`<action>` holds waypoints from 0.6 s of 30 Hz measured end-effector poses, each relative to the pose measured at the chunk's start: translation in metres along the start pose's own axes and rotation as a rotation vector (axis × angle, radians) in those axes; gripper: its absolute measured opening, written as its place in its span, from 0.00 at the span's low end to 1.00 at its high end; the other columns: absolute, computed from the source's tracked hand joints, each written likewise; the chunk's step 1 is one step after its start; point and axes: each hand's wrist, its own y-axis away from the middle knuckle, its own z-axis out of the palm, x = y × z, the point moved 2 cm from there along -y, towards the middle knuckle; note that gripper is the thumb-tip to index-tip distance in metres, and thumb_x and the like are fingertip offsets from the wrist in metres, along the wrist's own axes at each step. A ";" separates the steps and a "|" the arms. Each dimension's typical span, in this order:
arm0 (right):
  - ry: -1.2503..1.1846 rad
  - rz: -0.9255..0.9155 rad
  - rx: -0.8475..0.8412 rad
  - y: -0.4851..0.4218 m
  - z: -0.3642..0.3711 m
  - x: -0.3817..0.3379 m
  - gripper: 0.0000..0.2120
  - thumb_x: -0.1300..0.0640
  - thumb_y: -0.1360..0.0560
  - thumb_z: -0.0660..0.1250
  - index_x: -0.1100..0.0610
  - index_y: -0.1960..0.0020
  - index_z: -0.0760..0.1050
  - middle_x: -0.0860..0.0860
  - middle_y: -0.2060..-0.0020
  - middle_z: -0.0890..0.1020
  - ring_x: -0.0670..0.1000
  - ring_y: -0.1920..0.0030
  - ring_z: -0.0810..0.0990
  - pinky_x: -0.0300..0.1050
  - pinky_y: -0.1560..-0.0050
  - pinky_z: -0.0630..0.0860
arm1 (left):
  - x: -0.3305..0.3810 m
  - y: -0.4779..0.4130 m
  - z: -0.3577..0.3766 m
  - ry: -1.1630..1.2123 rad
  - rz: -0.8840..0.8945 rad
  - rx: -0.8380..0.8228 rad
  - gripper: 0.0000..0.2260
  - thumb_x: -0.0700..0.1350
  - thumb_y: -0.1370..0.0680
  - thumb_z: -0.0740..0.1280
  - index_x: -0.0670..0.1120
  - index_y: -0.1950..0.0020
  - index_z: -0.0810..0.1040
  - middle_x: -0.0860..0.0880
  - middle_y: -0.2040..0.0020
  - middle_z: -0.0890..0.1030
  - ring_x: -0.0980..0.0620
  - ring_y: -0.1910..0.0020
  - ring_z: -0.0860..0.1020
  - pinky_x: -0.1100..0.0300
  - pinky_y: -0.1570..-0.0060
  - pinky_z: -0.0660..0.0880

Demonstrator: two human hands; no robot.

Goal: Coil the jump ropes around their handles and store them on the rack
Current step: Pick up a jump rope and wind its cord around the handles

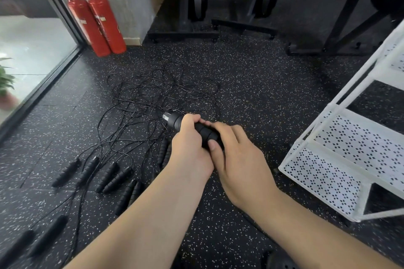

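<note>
Jump-rope handles (205, 132), black and seemingly paired side by side, are held above the floor (251, 85) over the tangle of cords (153, 94), probably so the cord can be wound round them clear of the other ropes. The left hand (191, 146) wraps its fingers (192, 118) tightly over the far end; the right hand (238, 156) grips the near end, thumb (213, 145) pressed on top. More loose handles (109, 174) lie below, and the white rack (341, 150) stands nearby on the right.

Bare forearms (153, 214), left hand (191, 157), right hand (240, 159), short nails.
</note>
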 end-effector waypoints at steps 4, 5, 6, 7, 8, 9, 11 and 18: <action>0.033 -0.025 0.025 -0.003 0.000 0.010 0.29 0.31 0.15 0.47 0.46 0.25 0.68 0.46 0.42 0.75 0.55 0.57 0.82 0.54 0.61 0.80 | -0.005 0.005 0.000 -0.039 -0.068 -0.004 0.11 0.47 0.22 0.71 0.46 0.62 0.77 0.49 0.63 0.81 0.48 0.67 0.82 0.52 0.54 0.82; 0.047 -0.040 0.044 -0.004 0.000 0.013 0.29 0.30 0.16 0.47 0.47 0.26 0.69 0.47 0.43 0.76 0.55 0.58 0.82 0.54 0.62 0.80 | -0.006 0.007 0.001 -0.056 -0.089 0.001 0.11 0.48 0.22 0.71 0.46 0.62 0.77 0.49 0.64 0.81 0.47 0.67 0.82 0.51 0.56 0.83; 0.063 -0.056 0.067 -0.005 0.001 0.015 0.29 0.30 0.15 0.47 0.47 0.27 0.70 0.48 0.45 0.77 0.55 0.60 0.82 0.54 0.64 0.80 | -0.007 0.009 0.001 -0.058 -0.113 0.008 0.11 0.49 0.21 0.72 0.46 0.61 0.78 0.49 0.64 0.82 0.47 0.67 0.83 0.52 0.60 0.83; 0.080 -0.071 0.087 -0.005 0.001 0.015 0.28 0.30 0.15 0.48 0.47 0.28 0.70 0.48 0.46 0.78 0.56 0.62 0.81 0.55 0.66 0.80 | -0.007 0.011 0.002 -0.048 -0.131 0.013 0.11 0.50 0.21 0.72 0.45 0.59 0.79 0.49 0.62 0.83 0.47 0.66 0.83 0.52 0.63 0.84; 0.092 -0.084 0.099 -0.006 0.001 0.016 0.27 0.31 0.15 0.48 0.47 0.29 0.71 0.49 0.47 0.78 0.56 0.64 0.81 0.55 0.67 0.80 | -0.007 0.013 0.003 -0.035 -0.143 0.015 0.10 0.50 0.21 0.73 0.45 0.56 0.80 0.49 0.58 0.84 0.46 0.63 0.85 0.52 0.63 0.84; 0.097 -0.094 0.105 -0.007 0.002 0.017 0.27 0.31 0.14 0.48 0.48 0.30 0.73 0.49 0.48 0.78 0.56 0.65 0.80 0.55 0.67 0.80 | -0.008 0.013 0.003 -0.030 -0.150 0.007 0.11 0.52 0.21 0.73 0.44 0.51 0.81 0.48 0.53 0.85 0.45 0.59 0.86 0.51 0.61 0.85; 0.056 -0.092 0.104 -0.011 -0.001 0.020 0.28 0.31 0.15 0.50 0.49 0.33 0.76 0.47 0.48 0.79 0.54 0.61 0.81 0.54 0.63 0.80 | -0.007 0.012 0.002 -0.039 -0.159 -0.030 0.20 0.57 0.23 0.75 0.42 0.42 0.82 0.47 0.45 0.85 0.44 0.50 0.87 0.51 0.52 0.86; -0.105 0.154 0.086 -0.034 -0.035 0.039 0.19 0.36 0.15 0.55 0.47 0.48 0.78 0.42 0.63 0.80 0.41 0.61 0.79 0.34 0.62 0.69 | 0.001 0.021 0.003 -0.427 -0.137 -0.271 0.34 0.71 0.20 0.64 0.44 0.27 0.78 0.40 0.38 0.86 0.41 0.35 0.83 0.43 0.26 0.73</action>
